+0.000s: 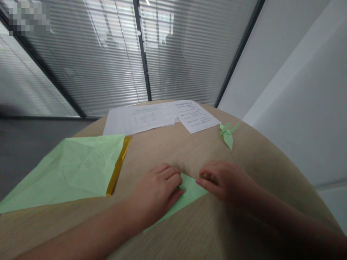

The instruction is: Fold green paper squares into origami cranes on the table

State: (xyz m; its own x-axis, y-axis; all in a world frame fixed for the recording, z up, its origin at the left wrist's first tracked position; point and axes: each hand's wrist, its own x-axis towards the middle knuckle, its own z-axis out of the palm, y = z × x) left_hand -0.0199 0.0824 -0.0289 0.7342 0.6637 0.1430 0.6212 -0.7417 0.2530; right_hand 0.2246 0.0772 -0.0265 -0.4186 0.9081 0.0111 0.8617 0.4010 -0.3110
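A folded piece of light green paper (191, 193) lies on the round wooden table (168, 151) near the front edge. My left hand (159, 187) presses down on its left part with curled fingers. My right hand (225, 180) pinches the paper's upper right edge with its fingertips. Most of the paper is hidden under my hands and my left forearm.
A large creased green sheet (67, 169) lies at the left over a gold sheet (119, 166). A finished green paper crane (228, 134) sits at the back right. Two printed white sheets (162, 117) lie at the far edge. Glass walls with blinds stand behind.
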